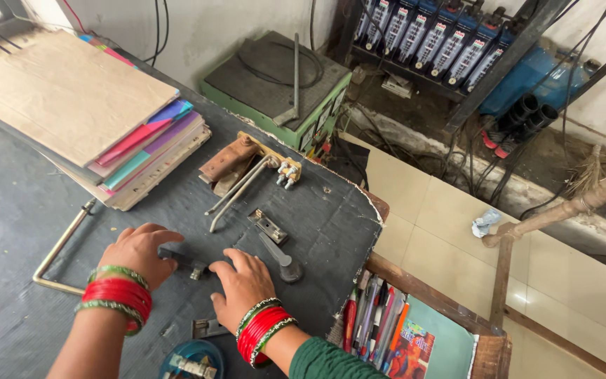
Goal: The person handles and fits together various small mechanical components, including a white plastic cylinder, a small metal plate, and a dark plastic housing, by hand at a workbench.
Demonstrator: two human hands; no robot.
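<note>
Left hand (137, 254) and right hand (241, 282) on dark metal part (185, 261), grey table (22, 203)

Tiled floor (443, 231) — whitewashed wall (212, 28).
</note>
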